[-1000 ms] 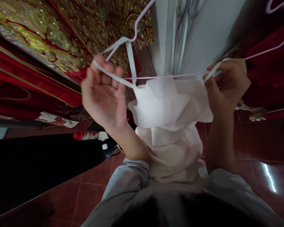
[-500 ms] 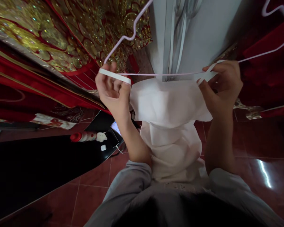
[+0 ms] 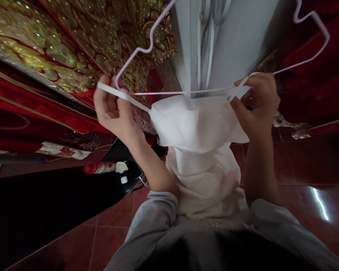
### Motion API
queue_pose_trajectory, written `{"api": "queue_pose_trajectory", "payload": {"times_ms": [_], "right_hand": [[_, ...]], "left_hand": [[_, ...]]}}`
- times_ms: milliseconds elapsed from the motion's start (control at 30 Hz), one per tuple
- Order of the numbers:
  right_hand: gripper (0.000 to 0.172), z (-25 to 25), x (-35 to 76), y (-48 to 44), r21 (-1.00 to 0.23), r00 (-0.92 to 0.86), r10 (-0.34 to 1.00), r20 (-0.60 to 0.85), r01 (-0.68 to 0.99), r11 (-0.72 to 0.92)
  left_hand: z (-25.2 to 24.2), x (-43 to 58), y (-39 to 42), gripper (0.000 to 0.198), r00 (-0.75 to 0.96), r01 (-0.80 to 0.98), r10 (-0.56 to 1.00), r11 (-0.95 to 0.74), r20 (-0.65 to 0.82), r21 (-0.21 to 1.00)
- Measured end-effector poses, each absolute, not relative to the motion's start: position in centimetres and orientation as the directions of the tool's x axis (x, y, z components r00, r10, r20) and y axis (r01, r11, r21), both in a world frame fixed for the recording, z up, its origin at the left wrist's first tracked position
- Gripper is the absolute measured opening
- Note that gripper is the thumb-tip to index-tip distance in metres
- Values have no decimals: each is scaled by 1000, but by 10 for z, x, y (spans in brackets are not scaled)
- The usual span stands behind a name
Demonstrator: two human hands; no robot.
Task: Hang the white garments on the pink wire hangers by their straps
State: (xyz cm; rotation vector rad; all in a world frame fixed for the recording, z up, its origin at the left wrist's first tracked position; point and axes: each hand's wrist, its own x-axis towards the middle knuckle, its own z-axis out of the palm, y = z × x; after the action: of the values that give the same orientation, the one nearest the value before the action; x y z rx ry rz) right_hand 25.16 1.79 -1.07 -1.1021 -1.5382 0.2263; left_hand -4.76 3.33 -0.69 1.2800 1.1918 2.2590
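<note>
The white garment point(image 3: 196, 126) hung near the middle of the view, below the pink hanger point(image 3: 151, 37). At ten o'clock the left hand point(image 3: 114, 114) kept the left strap point(image 3: 110, 89) taut across its fingers; at two o'clock the right hand point(image 3: 257, 103) pinched the right strap point(image 3: 241, 86) beside the hanger's bar. Gold sequined cloth point(image 3: 96, 30) crowded in at eleven o'clock, right behind the left hand, while red clothing point(image 3: 310, 67) filled two o'clock and a pale grey panel point(image 3: 237, 37) backed one o'clock. At eight o'clock the black table point(image 3: 45, 203) bore a red-capped bottle point(image 3: 104, 166), a white lumpy object point(image 3: 121, 167) and a small white case point(image 3: 124, 180); the left forearm blocked the table's far end.
</note>
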Motion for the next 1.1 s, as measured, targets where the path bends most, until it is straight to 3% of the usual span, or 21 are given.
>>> {"api": "queue_pose_trajectory", "payload": {"times_ms": [100, 167, 267, 367, 500, 567, 633, 767, 833, 900, 967, 1033, 1067, 1100], "right_hand": [[25, -11, 253, 18, -682, 103, 752, 651, 516, 519], [27, -11, 252, 18, -694, 123, 762, 636, 522, 496], [29, -12, 249, 16, -705, 156, 759, 632, 522, 480], [28, -12, 248, 16, -699, 164, 750, 641, 527, 483], [31, -16, 248, 19, -676, 164, 738, 655, 564, 474], [31, -18, 247, 21, -660, 159, 729, 666, 582, 476], [32, -20, 245, 22, -644, 154, 721, 675, 600, 475], [33, -23, 235, 22, -637, 164, 705, 690, 600, 484], [31, -24, 231, 23, -629, 157, 688, 708, 583, 514], [33, -25, 233, 26, -615, 157, 654, 740, 552, 563], [39, -25, 247, 32, -586, 228, 561, 796, 525, 617], [40, -24, 272, 39, -541, 335, 424, 841, 524, 658], [32, -23, 288, 42, -489, 386, 315, 867, 538, 687], [25, -21, 303, 46, -512, 371, 356, 858, 547, 662]], "left_hand": [[24, -54, 43, 42, -370, 203, 679, -607, 634, 769], [47, -52, 43, 36, -243, 172, 823, -483, 513, 858], [71, -45, 40, 32, -287, 106, 917, -258, 278, 960], [78, -42, 41, 31, -431, 65, 886, -162, 174, 985], [60, -35, 47, 19, -392, 98, 847, -350, 360, 931], [44, -26, 48, 11, -430, 33, 774, -501, 464, 865], [28, -13, 46, 14, -537, -97, 717, -576, 445, 812], [10, 18, 36, 17, -532, -313, 787, -525, 312, 791], [11, 31, 32, 13, -488, -336, 815, -507, 314, 794], [14, 38, 30, 21, -470, -328, 818, -510, 331, 795], [15, 39, 29, 28, -460, -315, 813, -526, 357, 790], [14, 37, 29, 24, -435, -306, 809, -545, 395, 780], [13, 35, 29, 20, -423, -298, 811, -546, 405, 783], [11, 34, 29, 15, -414, -289, 815, -541, 407, 790]]}}
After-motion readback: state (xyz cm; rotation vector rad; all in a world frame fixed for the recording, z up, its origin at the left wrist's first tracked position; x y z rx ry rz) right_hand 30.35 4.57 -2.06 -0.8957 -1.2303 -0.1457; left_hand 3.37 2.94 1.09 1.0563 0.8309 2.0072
